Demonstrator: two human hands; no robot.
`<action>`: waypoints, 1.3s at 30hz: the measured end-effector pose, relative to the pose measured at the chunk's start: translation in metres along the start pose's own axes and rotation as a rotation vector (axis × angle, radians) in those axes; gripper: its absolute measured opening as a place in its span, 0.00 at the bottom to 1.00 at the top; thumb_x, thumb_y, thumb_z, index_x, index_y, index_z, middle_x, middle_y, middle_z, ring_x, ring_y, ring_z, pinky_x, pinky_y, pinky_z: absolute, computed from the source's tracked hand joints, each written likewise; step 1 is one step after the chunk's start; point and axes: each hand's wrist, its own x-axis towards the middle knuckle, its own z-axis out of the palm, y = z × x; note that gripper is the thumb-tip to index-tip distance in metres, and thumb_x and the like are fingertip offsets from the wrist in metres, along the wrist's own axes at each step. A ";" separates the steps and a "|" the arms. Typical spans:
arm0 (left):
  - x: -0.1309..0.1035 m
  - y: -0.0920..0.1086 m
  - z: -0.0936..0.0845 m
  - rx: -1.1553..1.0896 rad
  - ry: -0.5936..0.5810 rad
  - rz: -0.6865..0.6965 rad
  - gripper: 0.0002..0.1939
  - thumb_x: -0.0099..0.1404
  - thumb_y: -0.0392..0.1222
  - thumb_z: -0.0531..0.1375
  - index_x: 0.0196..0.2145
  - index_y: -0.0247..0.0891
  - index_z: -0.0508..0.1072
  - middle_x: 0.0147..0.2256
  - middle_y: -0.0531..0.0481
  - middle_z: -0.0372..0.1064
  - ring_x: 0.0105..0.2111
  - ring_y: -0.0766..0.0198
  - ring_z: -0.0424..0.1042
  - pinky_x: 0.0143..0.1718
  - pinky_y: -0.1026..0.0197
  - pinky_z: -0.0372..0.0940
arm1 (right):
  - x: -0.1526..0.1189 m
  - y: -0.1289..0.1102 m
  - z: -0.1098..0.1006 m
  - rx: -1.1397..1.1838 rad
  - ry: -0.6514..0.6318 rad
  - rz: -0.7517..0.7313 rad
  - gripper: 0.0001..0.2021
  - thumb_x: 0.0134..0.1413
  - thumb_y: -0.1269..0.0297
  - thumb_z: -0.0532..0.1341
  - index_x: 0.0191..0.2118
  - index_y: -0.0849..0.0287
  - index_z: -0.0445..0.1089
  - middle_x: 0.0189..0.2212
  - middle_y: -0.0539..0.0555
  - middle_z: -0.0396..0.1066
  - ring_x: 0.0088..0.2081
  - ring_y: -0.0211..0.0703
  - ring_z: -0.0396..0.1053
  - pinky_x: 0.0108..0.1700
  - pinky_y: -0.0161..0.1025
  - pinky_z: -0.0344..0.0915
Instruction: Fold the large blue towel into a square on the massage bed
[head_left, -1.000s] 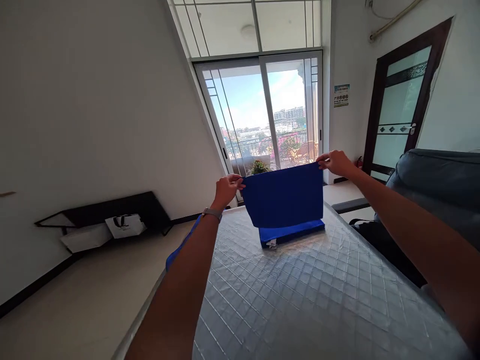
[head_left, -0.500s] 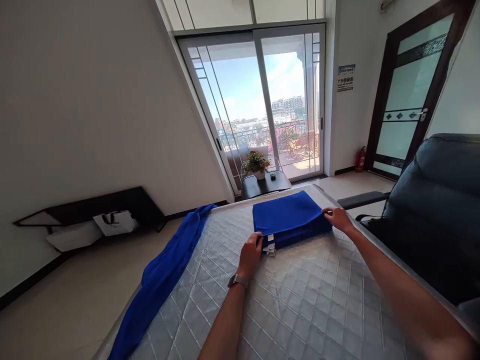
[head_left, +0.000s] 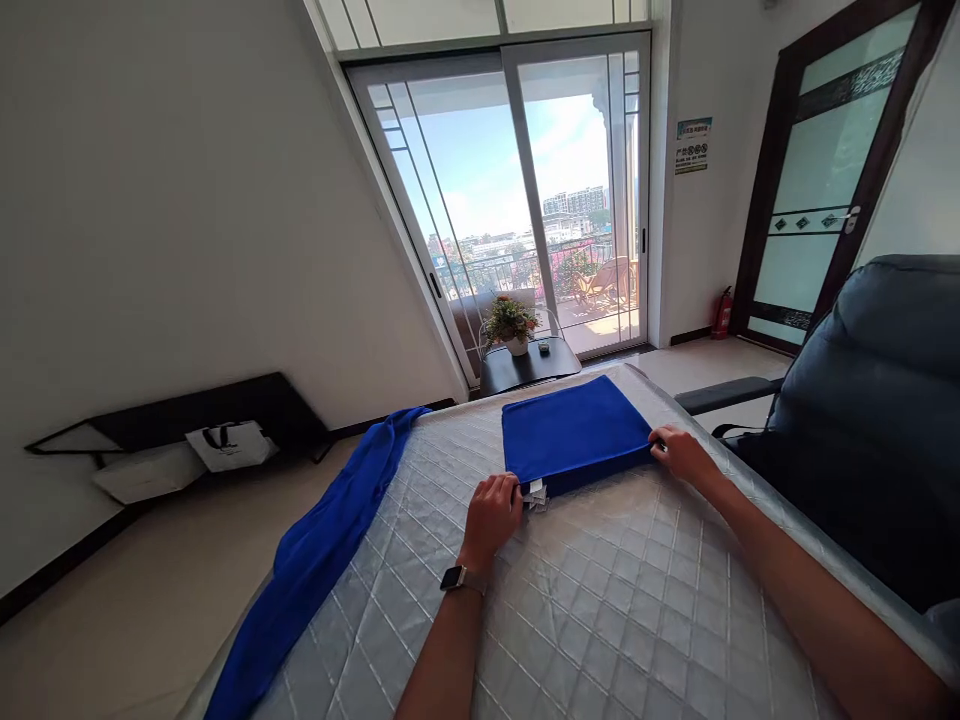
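A neat stack of folded blue cloth lies at the far end of a quilted, plastic-covered mattress. White labels stick out at its near left corner. My left hand, with a watch on the wrist, has its fingers curled at that corner, gripping the cloth's edge. At the near right corner my right hand pinches the edge of the same blue cloth. The top layer lies flat over the stack. A long, crumpled blue cloth drapes along the mattress's left edge, apart from both hands.
Beyond the mattress stands a small black table with a potted plant. A black armchair is close on the right. A white bag rests on a low black rack at the left.
The top layer's near edge has come down over the stack. Both hands have moved slightly down with it, and the view has shifted a little.
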 end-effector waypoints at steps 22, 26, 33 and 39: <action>0.010 0.026 0.015 -0.048 -0.303 0.067 0.27 0.78 0.50 0.47 0.69 0.40 0.58 0.69 0.42 0.56 0.69 0.55 0.55 0.68 0.47 0.57 | -0.012 -0.029 0.037 -0.209 -0.051 -0.165 0.28 0.72 0.49 0.43 0.71 0.53 0.57 0.71 0.55 0.55 0.71 0.51 0.51 0.71 0.57 0.48; 0.011 0.028 0.011 -0.035 -0.276 0.088 0.27 0.77 0.52 0.48 0.70 0.45 0.57 0.71 0.44 0.51 0.71 0.53 0.50 0.69 0.44 0.55 | -0.011 -0.023 0.042 -0.236 -0.063 -0.141 0.31 0.73 0.47 0.40 0.72 0.56 0.54 0.72 0.55 0.50 0.73 0.50 0.46 0.72 0.55 0.45; 0.009 0.031 0.013 -0.064 -0.359 0.051 0.30 0.77 0.55 0.48 0.71 0.46 0.54 0.72 0.43 0.49 0.71 0.52 0.48 0.70 0.44 0.52 | -0.010 -0.011 0.048 -0.205 -0.060 -0.093 0.30 0.73 0.48 0.40 0.72 0.55 0.55 0.71 0.55 0.52 0.73 0.50 0.46 0.71 0.56 0.49; 0.019 0.040 -0.005 -0.119 -0.519 -0.031 0.32 0.75 0.60 0.48 0.70 0.43 0.57 0.71 0.39 0.48 0.71 0.49 0.48 0.69 0.43 0.52 | -0.014 -0.005 0.053 -0.113 -0.010 -0.125 0.30 0.73 0.48 0.41 0.71 0.57 0.58 0.70 0.57 0.55 0.72 0.52 0.48 0.70 0.57 0.54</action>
